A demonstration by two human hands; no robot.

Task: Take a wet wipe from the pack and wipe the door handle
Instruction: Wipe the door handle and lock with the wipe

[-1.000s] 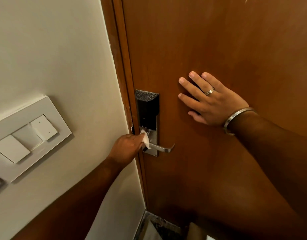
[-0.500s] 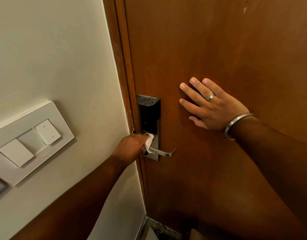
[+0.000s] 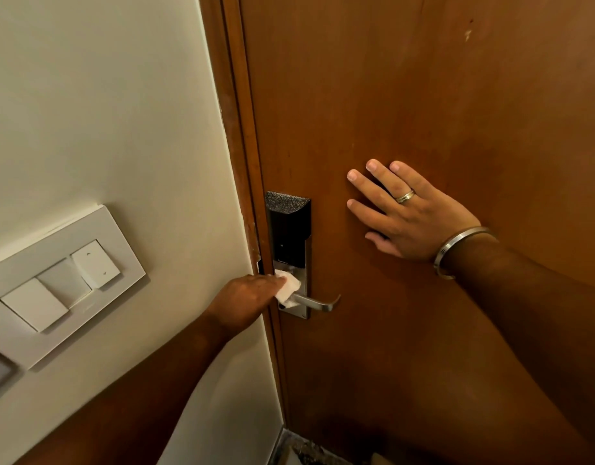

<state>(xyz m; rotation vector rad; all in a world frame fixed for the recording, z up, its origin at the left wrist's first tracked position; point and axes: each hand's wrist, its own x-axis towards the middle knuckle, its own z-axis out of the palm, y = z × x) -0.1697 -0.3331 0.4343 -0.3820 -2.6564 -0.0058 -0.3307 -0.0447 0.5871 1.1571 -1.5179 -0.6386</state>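
Note:
A silver lever door handle (image 3: 318, 302) sticks out to the right from a metal lock plate (image 3: 307, 263) with a black card reader on top. My left hand (image 3: 246, 298) grips a bunched white wet wipe (image 3: 287, 287) and presses it on the base of the handle, against the plate. My right hand (image 3: 411, 211) lies flat on the brown wooden door (image 3: 423, 95), fingers spread, to the right of the lock. It wears a ring and a metal bangle. The wipe pack is not in view.
A white switch panel (image 3: 59, 285) with several rocker switches is fixed on the cream wall (image 3: 105, 112) to the left. The wooden door frame (image 3: 235, 129) runs between wall and door. A strip of dark floor (image 3: 303, 449) shows at the bottom.
The view has tilted, so the lock and both hands sit lower in the frame. My left hand keeps the wipe at the handle's base, shifted a little to the right. My right hand stays flat on the door.

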